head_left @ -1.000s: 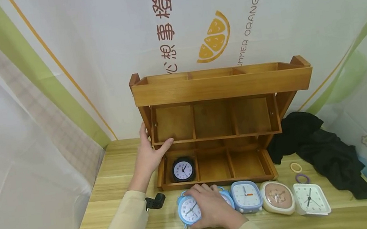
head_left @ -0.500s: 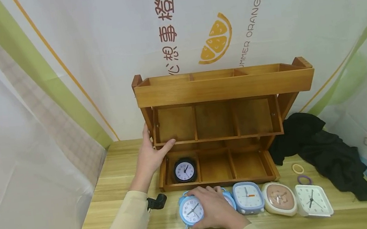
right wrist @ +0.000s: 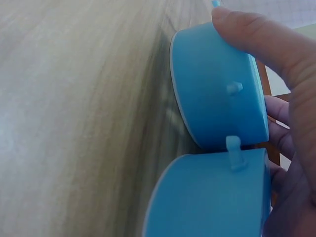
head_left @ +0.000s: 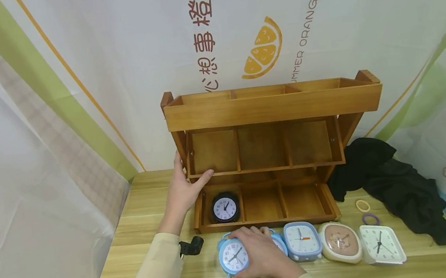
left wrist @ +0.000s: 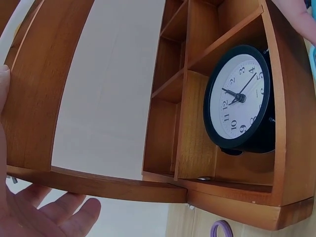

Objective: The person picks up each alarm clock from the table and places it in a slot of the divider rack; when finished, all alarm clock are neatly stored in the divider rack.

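Observation:
My right hand (head_left: 262, 252) grips a light-blue twin-bell alarm clock (head_left: 232, 257) lying face up on the table, thumb on its near side and fingers on its far side. A second blue alarm clock (head_left: 279, 242) is right beside it, partly hidden under the hand; the right wrist view shows their blue casings touching. My left hand (head_left: 182, 192) holds the left side of a tiered wooden rack (head_left: 273, 108), its thumb in front and fingers behind the side piece. A round black alarm clock (left wrist: 242, 98) sits in the bottom-left compartment.
To the right in a row lie a blue-grey square clock (head_left: 303, 240), a cream clock with a brown face (head_left: 340, 243) and a white square clock (head_left: 382, 244). Behind them are a yellow ring (head_left: 362, 206), a purple ring (head_left: 370, 219) and black cloth (head_left: 400, 191).
The view has shifted slightly. Both hands stay at the rack and the blue clock, with no other visible movement.

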Demonstrator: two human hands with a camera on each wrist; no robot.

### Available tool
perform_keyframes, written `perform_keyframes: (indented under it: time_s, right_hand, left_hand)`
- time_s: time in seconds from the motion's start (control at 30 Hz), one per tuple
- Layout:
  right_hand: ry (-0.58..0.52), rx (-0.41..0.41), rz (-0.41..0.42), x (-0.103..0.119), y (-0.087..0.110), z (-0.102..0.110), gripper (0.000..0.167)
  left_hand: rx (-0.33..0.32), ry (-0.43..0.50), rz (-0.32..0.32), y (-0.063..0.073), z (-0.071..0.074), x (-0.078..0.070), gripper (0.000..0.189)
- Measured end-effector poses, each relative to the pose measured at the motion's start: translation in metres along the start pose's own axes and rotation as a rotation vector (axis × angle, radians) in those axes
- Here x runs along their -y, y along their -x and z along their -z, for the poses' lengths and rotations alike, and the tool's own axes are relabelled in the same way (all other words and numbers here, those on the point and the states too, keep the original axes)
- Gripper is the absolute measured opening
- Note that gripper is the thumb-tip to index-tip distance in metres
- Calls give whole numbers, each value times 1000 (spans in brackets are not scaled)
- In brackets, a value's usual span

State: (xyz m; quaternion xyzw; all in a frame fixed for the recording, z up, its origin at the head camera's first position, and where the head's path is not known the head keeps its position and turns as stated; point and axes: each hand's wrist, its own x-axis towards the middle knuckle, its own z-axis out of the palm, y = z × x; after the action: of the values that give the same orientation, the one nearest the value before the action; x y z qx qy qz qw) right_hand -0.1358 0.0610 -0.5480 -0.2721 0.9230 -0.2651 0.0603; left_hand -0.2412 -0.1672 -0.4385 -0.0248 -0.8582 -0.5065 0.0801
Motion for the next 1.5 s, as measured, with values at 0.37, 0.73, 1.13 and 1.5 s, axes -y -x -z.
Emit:
perform_keyframes:
  time_s: [0.37,0.73,1.13,1.5]
  right_hand:
    - [-39,-33,49,0,5,1,89]
    - [-108,-111,84,1,9,15,90]
    - [-171,-233,98,5,8,36,93]
    - [-170,-304,33,-9,2,67,90]
  left_hand:
    - [11,-26,31,1,0,-1,119]
    - [14,-11,17,0,-2,-2,117]
    - [-7,4,0,2,-2,1,114]
    - [1,-12,15,3,-3,1,117]
